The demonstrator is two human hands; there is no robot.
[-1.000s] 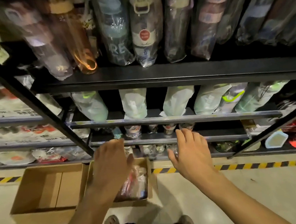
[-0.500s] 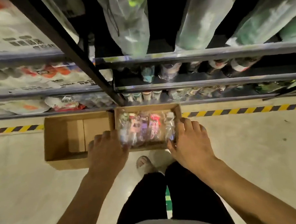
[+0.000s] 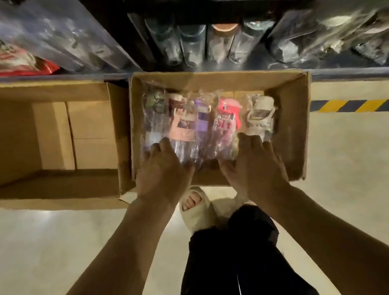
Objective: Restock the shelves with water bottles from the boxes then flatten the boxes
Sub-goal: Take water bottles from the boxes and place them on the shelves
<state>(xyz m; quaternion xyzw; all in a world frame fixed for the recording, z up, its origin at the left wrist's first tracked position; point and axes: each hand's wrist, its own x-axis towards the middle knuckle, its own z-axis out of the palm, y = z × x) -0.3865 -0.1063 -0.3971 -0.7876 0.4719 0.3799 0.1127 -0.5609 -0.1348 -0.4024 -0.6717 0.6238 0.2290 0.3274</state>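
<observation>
A cardboard box [image 3: 292, 123] stands open on the floor in front of the shelf. Inside lie several plastic-wrapped water bottles [image 3: 206, 122] side by side, with pink, purple, red and white lids. My left hand [image 3: 161, 172] reaches into the box at its near left, fingertips on the wrapped bottles. My right hand [image 3: 253, 165] reaches in at the near right, fingers spread over the bottles' ends. Neither hand has closed around a bottle. A second cardboard box [image 3: 45, 138] to the left is empty.
The bottom shelf [image 3: 226, 42] right behind the boxes holds wrapped bottles; its edge overhangs the boxes' far side. Yellow-black floor tape [image 3: 360, 105] runs at the right. My sandalled foot [image 3: 197, 209] and dark trouser leg stand just before the box. Pale floor lies all around.
I have bent down from the shelves toward the floor. Both hands dropped from shelf height into the full box and now touch the wrapped bottles.
</observation>
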